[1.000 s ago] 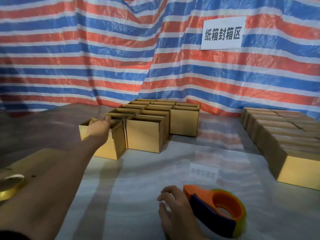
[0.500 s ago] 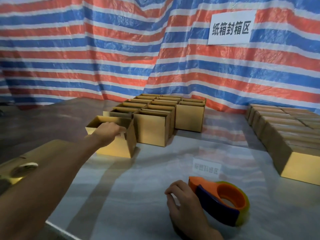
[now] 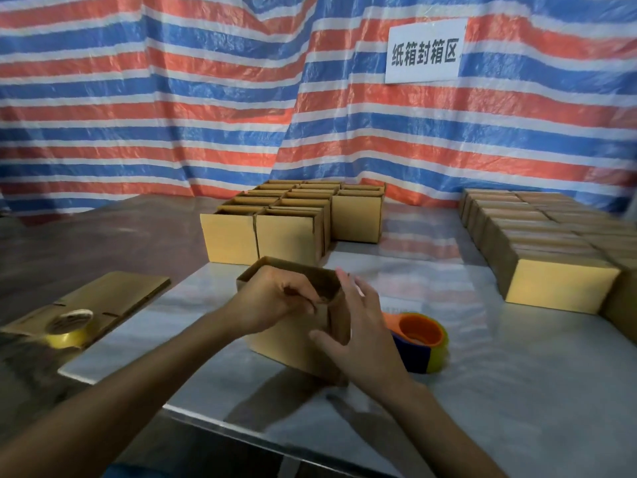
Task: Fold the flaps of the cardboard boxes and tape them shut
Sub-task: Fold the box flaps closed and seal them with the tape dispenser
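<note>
An open cardboard box (image 3: 286, 343) stands on the shiny table (image 3: 517, 374) right in front of me, its top flaps up. My left hand (image 3: 272, 298) is closed on the box's near top edge. My right hand (image 3: 358, 326) is spread flat against the box's right side, fingers apart. An orange and blue tape dispenser (image 3: 418, 341) with a yellow roll lies on the table just right of that hand, apart from it. A block of open boxes (image 3: 293, 219) stands behind.
Rows of closed boxes (image 3: 558, 243) fill the right side of the table. At the left lie flat cardboard (image 3: 113, 298) and a roll of tape (image 3: 70, 327). A striped tarp with a white sign (image 3: 425, 51) hangs behind.
My left hand has pulled one open box from the block toward me. My right hand has left the tape dispenser and come against the box's right side.
</note>
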